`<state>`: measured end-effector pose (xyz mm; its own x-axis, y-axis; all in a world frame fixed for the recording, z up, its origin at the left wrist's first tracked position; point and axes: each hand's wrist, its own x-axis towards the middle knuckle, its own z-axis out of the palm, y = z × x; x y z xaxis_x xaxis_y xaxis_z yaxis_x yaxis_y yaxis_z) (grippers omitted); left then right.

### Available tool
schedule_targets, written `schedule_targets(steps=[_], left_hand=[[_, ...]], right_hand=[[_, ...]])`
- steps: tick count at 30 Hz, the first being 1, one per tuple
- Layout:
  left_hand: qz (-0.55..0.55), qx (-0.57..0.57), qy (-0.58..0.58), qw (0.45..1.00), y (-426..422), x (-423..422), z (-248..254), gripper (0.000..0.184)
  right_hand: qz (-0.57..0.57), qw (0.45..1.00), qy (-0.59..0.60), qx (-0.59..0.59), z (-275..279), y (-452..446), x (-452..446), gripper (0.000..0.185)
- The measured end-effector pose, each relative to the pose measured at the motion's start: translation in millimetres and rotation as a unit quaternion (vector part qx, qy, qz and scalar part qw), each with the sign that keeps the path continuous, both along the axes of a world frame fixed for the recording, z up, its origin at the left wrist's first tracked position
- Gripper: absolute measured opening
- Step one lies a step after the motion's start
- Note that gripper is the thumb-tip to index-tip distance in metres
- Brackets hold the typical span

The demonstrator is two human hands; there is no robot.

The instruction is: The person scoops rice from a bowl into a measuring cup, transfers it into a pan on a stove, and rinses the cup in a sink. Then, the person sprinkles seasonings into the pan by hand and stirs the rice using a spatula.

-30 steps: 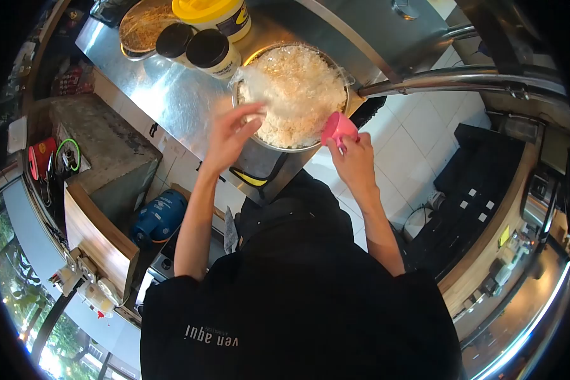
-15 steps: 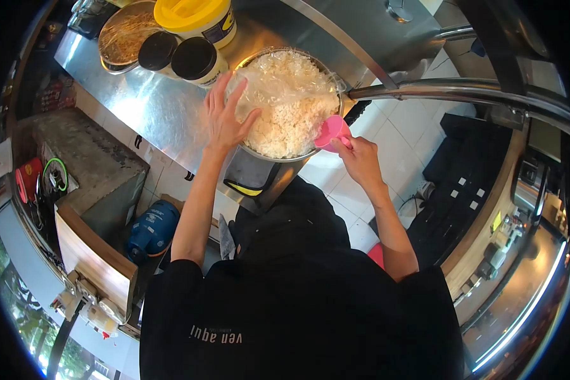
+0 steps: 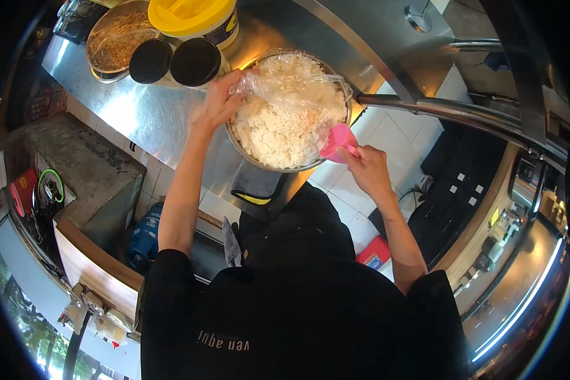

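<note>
A round metal bowl (image 3: 237,147) full of white rice (image 3: 275,130) sits at the counter's near edge. Clear plastic wrap (image 3: 285,90) lies bunched across the far part of the rice. At the bowl's upper left rim, my left hand (image 3: 220,101) has its fingers closed on the wrap. My right hand (image 3: 366,166) grips the handle of a pink cup (image 3: 339,143), which is tilted at the bowl's right rim with its mouth towards the rice. The bottom of the cup's inside cannot be made out.
Two black-lidded jars (image 3: 196,62) and a yellow-lidded tub (image 3: 190,14) stand left of the bowl. Beyond them is a wrapped bowl of shredded food (image 3: 117,41). A dark cloth (image 3: 258,183) lies by the counter edge. A metal rail (image 3: 462,114) runs at the right.
My left hand, open half a second ago, has closed on the wrap. The wrap has been drawn back, uncovering more rice nearest me. The pink cup remains by the right rim.
</note>
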<state>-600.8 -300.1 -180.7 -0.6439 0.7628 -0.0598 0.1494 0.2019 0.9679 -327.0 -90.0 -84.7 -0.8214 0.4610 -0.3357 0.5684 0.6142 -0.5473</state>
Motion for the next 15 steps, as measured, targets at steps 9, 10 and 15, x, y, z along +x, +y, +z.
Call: schedule_targets(steps=[9, 10, 15], left_hand=[[0.09, 0.098, -0.066, 0.989, -4, 24, -18, 0.04], [0.071, 0.082, -0.03, 0.994, -5, 23, -14, 0.038], [-0.046, -0.012, 0.231, 0.972, 12, 10, 10, 0.041]], right_hand=[[0.057, 0.996, 0.046, 0.057, 18, -25, -36, 0.037], [0.084, 0.992, 0.042, 0.085, 26, -26, -46, 0.037], [0.109, 0.987, -0.017, 0.119, 23, -25, -56, 0.039]])
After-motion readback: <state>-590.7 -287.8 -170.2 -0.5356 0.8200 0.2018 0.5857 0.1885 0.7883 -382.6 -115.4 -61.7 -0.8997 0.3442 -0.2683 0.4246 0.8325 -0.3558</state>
